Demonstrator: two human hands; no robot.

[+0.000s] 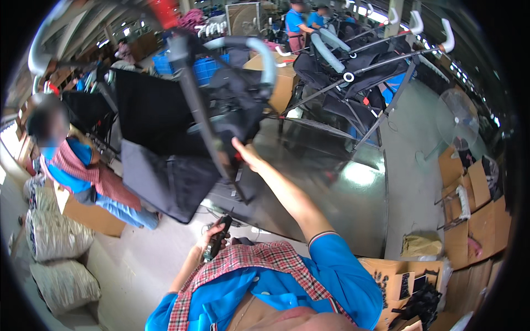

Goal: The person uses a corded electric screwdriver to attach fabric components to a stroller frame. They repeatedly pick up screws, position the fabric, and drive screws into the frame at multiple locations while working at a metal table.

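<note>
In the head view, the black stroller [185,151] stands at the far left of the dark glossy table [309,171], its fabric facing the near side and its grey padded bar [269,66] arching at the far right of it. The person's right hand [249,156] is the nearer of the two: it is at the stroller's right side, at the end of an arm stretched out to the far left, just beside the lower part of a dark frame tube [205,121]. That tube has its long axis slanting from far left to near right, so it crosses the line of the forearm rather than running along it. The fingers point toward the far left, but the hand is blurred against the dark frame, and whether they touch it or close on anything cannot be told. The left hand [211,236] is well apart from it, on the near side of the stroller and close to the body, wrapped around a dark handheld tool [219,238]. The tool's long axis leans from near left to far right, and its far end is apart from the stroller, with the lower fabric lying beyond it to the far left. A second stroller [353,83] stands on the far right side of the table, well apart from both hands. To the left, beyond the fabric, a co-worker [91,171] in a blue shirt stands beside pale sacks [58,240].
</note>
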